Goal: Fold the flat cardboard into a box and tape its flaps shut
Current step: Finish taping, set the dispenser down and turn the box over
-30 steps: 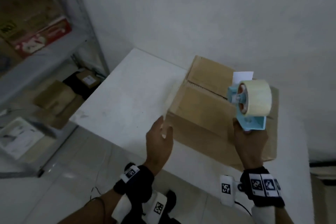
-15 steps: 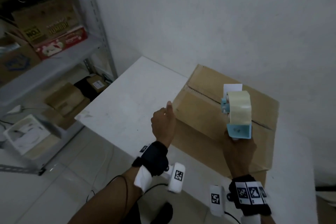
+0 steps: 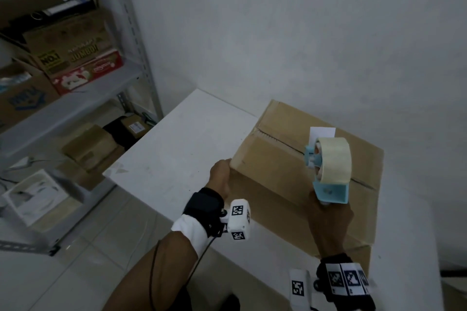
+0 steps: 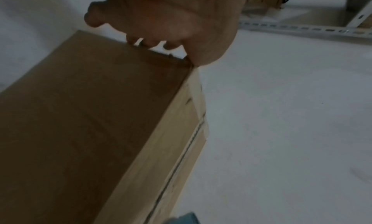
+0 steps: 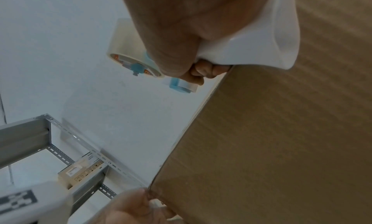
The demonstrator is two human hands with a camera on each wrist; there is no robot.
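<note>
Box stood closed on the table, 1 hand at its corner, the other holding the tape dispenser above it.

The cardboard box (image 3: 300, 171) sat on the white table (image 3: 177, 149), its top flaps folded down with the seam showing. The left hand (image 3: 220, 177) touched the box's near left top corner, its fingers (image 4: 153, 42) curled over the edge. The right hand (image 3: 329, 219) gripped the handle of the blue tape dispenser (image 3: 329, 171), fingers wrapped tight, above the box's top.

A plain white wall (image 3: 278, 33) stands behind. A grey metal shelf (image 3: 75, 98) holds old boxes (image 3: 70, 58). The floor (image 3: 63, 280) has pale tiles.
</note>
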